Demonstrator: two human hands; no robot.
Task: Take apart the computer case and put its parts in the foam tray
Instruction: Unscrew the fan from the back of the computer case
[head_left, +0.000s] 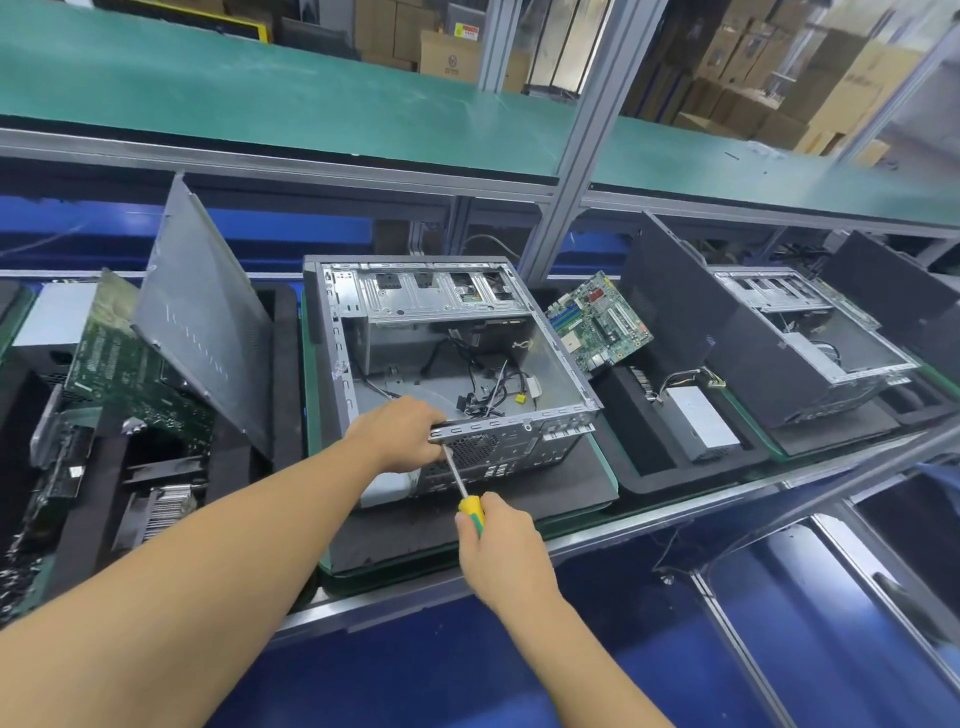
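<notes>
An open grey computer case (561, 364) lies on its side on a black foam tray (582, 493) in front of me, loose cables on its floor. My left hand (400, 431) grips the case's near rear edge. My right hand (493, 540) holds a yellow and green screwdriver (470, 506) whose shaft points up at the rear panel beside the fan grille (475, 447). A green motherboard (597, 322) leans in the foam tray to the right, with a silver power supply (701, 421) lying in a slot there.
A grey side panel (202, 322) leans at the left over a foam tray with a circuit board (130, 374) and a heatsink (166, 509). A second opened case (810, 332) stands at the right. A green shelf (260, 88) runs above; an aluminium post (571, 140) rises behind.
</notes>
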